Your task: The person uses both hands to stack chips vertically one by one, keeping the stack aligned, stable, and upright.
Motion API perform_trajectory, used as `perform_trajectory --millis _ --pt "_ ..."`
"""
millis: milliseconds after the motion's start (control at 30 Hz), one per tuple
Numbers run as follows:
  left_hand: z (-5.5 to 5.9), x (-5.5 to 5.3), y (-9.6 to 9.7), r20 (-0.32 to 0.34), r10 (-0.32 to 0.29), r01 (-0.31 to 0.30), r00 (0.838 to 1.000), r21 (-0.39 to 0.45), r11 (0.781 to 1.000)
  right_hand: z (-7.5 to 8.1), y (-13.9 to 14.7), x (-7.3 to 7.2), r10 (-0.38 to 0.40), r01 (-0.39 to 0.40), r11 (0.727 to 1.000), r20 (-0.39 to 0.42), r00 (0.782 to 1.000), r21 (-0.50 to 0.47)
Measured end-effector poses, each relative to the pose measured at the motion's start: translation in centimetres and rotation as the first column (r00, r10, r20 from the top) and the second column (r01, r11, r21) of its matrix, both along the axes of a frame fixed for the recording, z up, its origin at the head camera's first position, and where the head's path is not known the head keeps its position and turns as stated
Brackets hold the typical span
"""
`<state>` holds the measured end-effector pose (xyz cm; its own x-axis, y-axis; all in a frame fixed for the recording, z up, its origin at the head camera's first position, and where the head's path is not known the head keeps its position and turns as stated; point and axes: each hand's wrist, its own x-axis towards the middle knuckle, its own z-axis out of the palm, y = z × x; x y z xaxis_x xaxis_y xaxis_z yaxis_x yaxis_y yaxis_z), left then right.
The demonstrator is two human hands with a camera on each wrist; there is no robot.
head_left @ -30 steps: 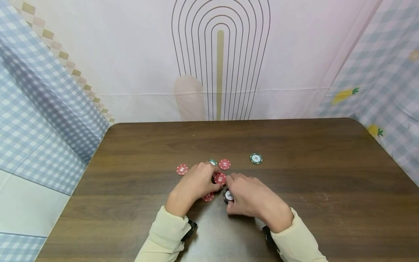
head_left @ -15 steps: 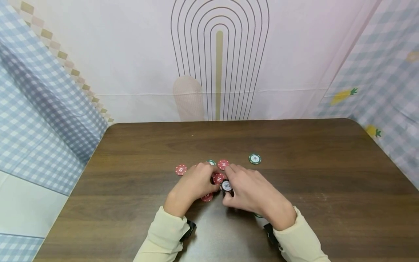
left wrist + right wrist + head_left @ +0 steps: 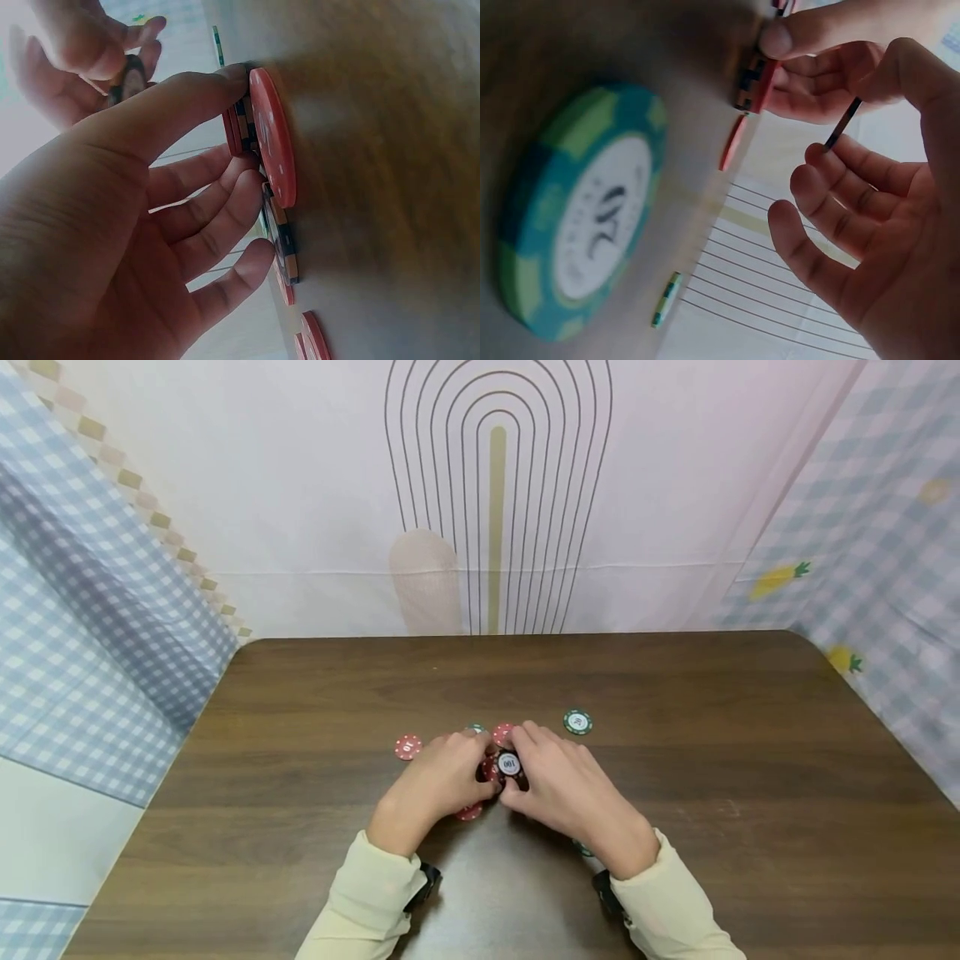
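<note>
My left hand holds a short stack of red and black poker chips on the table, thumb on one side and fingers on the other. My right hand pinches a black poker chip between thumb and fingers, its other fingers spread. In the head view that black chip, marked 100, overlaps the stack's red top; the right wrist view shows it apart from the stack. Beside the left thumb lies a red chip, and a black chip lies by the left fingers.
Loose chips lie around on the brown wooden table: a red one at left, a red one beyond the hands, a green one farther right. Another green chip sits under the right wrist. A patterned cloth hangs behind.
My right hand has brought the black chip up and left, from the table beside the stack to over the stack's red top in the head view. My left hand stays at the stack.
</note>
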<state>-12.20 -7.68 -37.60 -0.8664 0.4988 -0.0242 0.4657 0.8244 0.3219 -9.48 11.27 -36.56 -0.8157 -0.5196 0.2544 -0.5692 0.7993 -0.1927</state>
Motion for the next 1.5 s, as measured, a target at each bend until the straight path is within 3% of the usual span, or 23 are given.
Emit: perform_trajectory --millis 433,700,1500 --pt "0.0 -0.1 0.0 -0.034 -0.027 0.026 0.999 -0.049 0.998 -1.1 0.0 -0.3 -0.027 0.028 0.996 -0.009 1.0 0.091" --pt "0.0 0.0 -0.2 -0.053 -0.033 0.031 0.998 -0.026 0.999 -1.1 -0.2 -0.5 0.007 -0.008 1.0 0.049 0.999 0.024" --pt "-0.1 0.0 -0.2 -0.012 -0.022 0.022 1.0 0.006 1.0 -0.9 0.0 -0.4 0.045 -0.044 0.999 0.075 0.996 -0.016"
